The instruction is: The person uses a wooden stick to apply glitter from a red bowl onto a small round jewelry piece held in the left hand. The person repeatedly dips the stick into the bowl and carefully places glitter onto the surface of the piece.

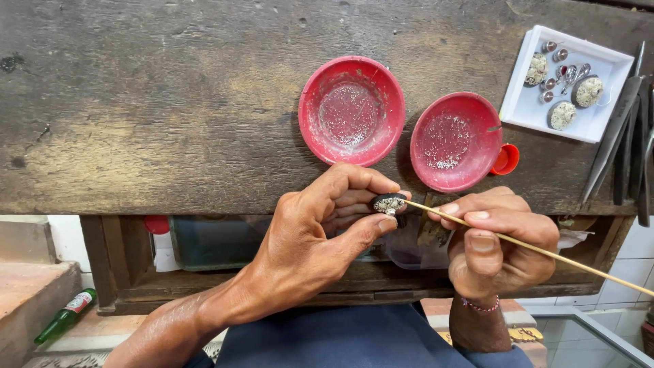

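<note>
My left hand [320, 228] pinches a small dark oval jewellery piece [389, 203] set with tiny pale stones, holding it between thumb and forefinger just below the bench edge. My right hand [494, 249] grips a long thin wooden stick [545, 250], whose tip touches the stone-covered face of the piece. The stick's far end runs off to the lower right. Both hands hover in front of the worn wooden workbench [170, 123].
Two red shallow dishes [351, 110] [455, 142] holding fine pale grains sit on the bench, with a small red cap [507, 159] beside the right one. A white tray [524, 102] of similar pieces lies top right, metal tools [623, 136] beside it. A green bottle [65, 315] lies on the floor.
</note>
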